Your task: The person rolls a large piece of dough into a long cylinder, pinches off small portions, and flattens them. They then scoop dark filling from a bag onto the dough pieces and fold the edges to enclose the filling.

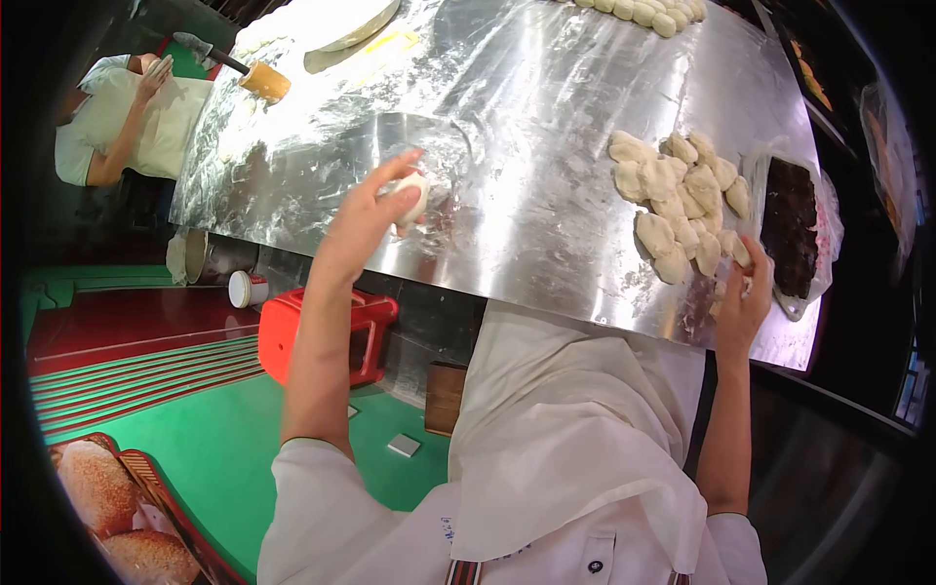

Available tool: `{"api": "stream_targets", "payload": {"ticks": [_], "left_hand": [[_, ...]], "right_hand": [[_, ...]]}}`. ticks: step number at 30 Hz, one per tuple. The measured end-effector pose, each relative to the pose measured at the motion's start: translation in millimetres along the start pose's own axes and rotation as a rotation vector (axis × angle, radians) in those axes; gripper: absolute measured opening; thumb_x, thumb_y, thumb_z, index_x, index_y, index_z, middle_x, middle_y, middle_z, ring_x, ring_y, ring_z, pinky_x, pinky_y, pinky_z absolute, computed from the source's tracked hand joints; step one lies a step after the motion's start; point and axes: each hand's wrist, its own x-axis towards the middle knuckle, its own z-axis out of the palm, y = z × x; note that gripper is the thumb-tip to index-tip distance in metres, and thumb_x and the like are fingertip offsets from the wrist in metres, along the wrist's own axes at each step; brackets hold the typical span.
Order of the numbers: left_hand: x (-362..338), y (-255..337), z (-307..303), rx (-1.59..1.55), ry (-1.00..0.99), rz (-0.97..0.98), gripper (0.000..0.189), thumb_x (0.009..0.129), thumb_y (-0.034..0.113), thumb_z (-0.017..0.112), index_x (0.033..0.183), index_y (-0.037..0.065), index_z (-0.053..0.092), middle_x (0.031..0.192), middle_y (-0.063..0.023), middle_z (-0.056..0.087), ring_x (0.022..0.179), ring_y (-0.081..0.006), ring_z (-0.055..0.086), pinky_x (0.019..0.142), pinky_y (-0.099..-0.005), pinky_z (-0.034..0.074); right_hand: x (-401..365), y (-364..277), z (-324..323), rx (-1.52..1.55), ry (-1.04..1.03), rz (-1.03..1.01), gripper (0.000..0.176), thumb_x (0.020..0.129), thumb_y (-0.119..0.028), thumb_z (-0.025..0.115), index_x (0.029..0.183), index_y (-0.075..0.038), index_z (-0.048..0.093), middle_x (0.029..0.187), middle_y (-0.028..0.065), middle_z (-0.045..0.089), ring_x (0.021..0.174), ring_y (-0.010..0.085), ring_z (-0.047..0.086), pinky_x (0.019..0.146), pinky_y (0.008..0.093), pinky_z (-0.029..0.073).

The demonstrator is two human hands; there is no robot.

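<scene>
My left hand (369, 210) is over the near left part of the steel worktop, its fingers and thumb curled round a smooth white dough ball (416, 198). Further right, my right hand (743, 297) is at the near edge of a heap of dough pieces (687, 195), fingers bent and apart. One fingertip is beside a small dough piece (730, 246); whether they touch is hard to see. To the right of the heap lies a dark block of filling (789, 229) on a plastic-lined tray.
Flour streaks the steel worktop (546, 127). Rows of small dough balls (648, 12) sit at the far edge. A wooden-headed mallet-like tool (263, 82) lies at the left, near another person (136, 122). Under the table edge stands a red stool (283, 336).
</scene>
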Motion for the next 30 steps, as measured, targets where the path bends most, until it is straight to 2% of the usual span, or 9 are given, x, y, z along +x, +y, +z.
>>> {"api": "stream_targets", "payload": {"ticks": [5,7,10,15,20,23,25,28,30], "left_hand": [[52,-31,-5,0.28,0.088,-0.157,0.039,0.1,0.028,0.059,0.132,0.006,0.065,0.107,-0.0078,0.065,0.085,-0.0155,0.063,0.078,-0.0301,0.05],[77,-83,-1,0.387,0.207,0.158,0.042,0.094,0.03,0.067,0.129,0.008,0.065,0.107,-0.0101,0.064,0.085,-0.0238,0.065,0.073,-0.0393,0.051],[67,-66,12,0.59,0.401,0.326,0.045,0.088,0.035,0.075,0.125,0.011,0.066,0.108,-0.0116,0.062,0.086,-0.0293,0.066,0.075,-0.0407,0.052],[52,-72,21,0.828,0.364,0.264,0.052,0.082,0.036,0.08,0.126,0.012,0.065,0.11,-0.0114,0.06,0.095,-0.0312,0.066,0.083,-0.0417,0.052],[38,-69,-6,0.738,0.304,0.31,0.065,0.081,0.031,0.081,0.138,0.011,0.058,0.119,-0.0129,0.06,0.11,-0.0293,0.063,0.089,-0.0409,0.051],[16,-77,-36,0.48,0.374,0.161,0.073,0.087,0.033,0.076,0.147,0.004,0.048,0.137,-0.0162,0.056,0.125,-0.0313,0.056,0.1,-0.0438,0.046],[4,-102,-49,0.953,0.578,0.196,0.077,0.093,0.036,0.068,0.152,-0.004,0.037,0.155,-0.0213,0.041,0.142,-0.0349,0.042,0.115,-0.0467,0.034],[-12,-120,-10,1.262,0.491,0.004,0.079,0.098,0.038,0.06,0.153,-0.01,0.029,0.163,-0.0255,0.026,0.151,-0.0358,0.028,0.123,-0.0467,0.02],[-16,-107,15,1.061,0.324,0.12,0.086,0.096,0.037,0.064,0.154,-0.012,0.023,0.165,-0.027,0.019,0.155,-0.0369,0.016,0.125,-0.0457,0.014]], "right_hand": [[-15,23,12,0.072,0.108,0.111,0.033,0.097,0.002,0.053,0.129,0.0,0.061,0.117,0.0083,0.063,0.093,0.0152,0.054,0.086,0.0276,0.045],[-13,22,12,0.114,0.149,0.151,0.032,0.098,0.002,0.053,0.129,0.0,0.061,0.118,0.0083,0.064,0.092,0.0151,0.054,0.086,0.0281,0.045],[-17,27,9,0.061,0.167,0.079,0.031,0.097,0.002,0.054,0.127,0.001,0.062,0.115,0.0103,0.066,0.091,0.0173,0.057,0.083,0.0304,0.048],[-15,23,10,0.049,0.054,0.149,0.031,0.099,0.001,0.053,0.129,0.001,0.061,0.119,0.0114,0.064,0.111,0.0214,0.06,0.097,0.0321,0.046],[-14,24,9,0.064,0.083,0.13,0.031,0.099,0.001,0.053,0.128,0.002,0.061,0.121,0.0124,0.064,0.111,0.0219,0.06,0.096,0.0323,0.046],[-16,24,7,0.077,0.097,0.128,0.031,0.099,0.0,0.053,0.129,0.002,0.061,0.122,0.0128,0.064,0.111,0.022,0.06,0.096,0.0323,0.046],[-15,21,7,0.092,0.101,0.135,0.031,0.099,0.0,0.053,0.129,0.002,0.061,0.123,0.013,0.064,0.111,0.0221,0.06,0.096,0.0324,0.046],[-12,18,9,0.097,0.12,0.122,0.031,0.097,0.001,0.055,0.128,0.002,0.061,0.119,0.0143,0.064,0.106,0.0241,0.061,0.092,0.0332,0.048],[-14,22,10,0.124,0.142,0.123,0.031,0.097,0.001,0.055,0.127,0.002,0.062,0.118,0.0142,0.065,0.105,0.0238,0.062,0.091,0.0332,0.048]]}}
